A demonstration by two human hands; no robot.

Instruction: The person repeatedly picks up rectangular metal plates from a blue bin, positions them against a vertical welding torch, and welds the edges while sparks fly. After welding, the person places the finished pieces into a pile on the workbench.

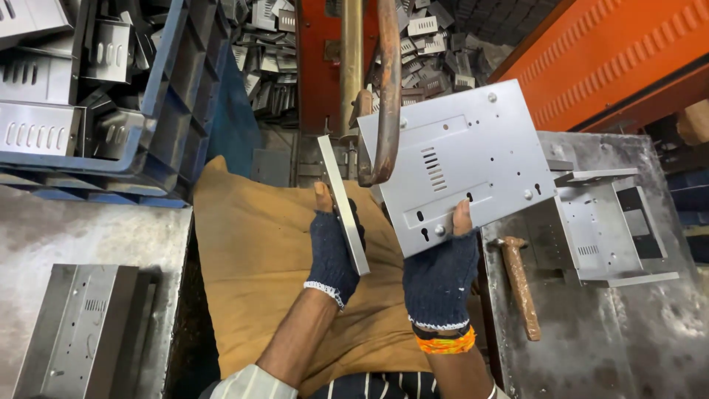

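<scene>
My left hand, in a dark fingerless glove, grips a narrow grey metal plate held edge-on and tilted. A larger flat grey sheet-metal panel with slots, vents and holes is held at its lower edge by my right hand, also gloved, with an orange band at the wrist. Both parts sit just below the brass and rusty curved arms of a red machine. The panel's left edge lies behind the curved arm.
A brown cloth covers my lap. A blue crate of metal parts stands at upper left. Stacked grey panels lie lower left. On the right steel table rest a hammer and bent metal brackets.
</scene>
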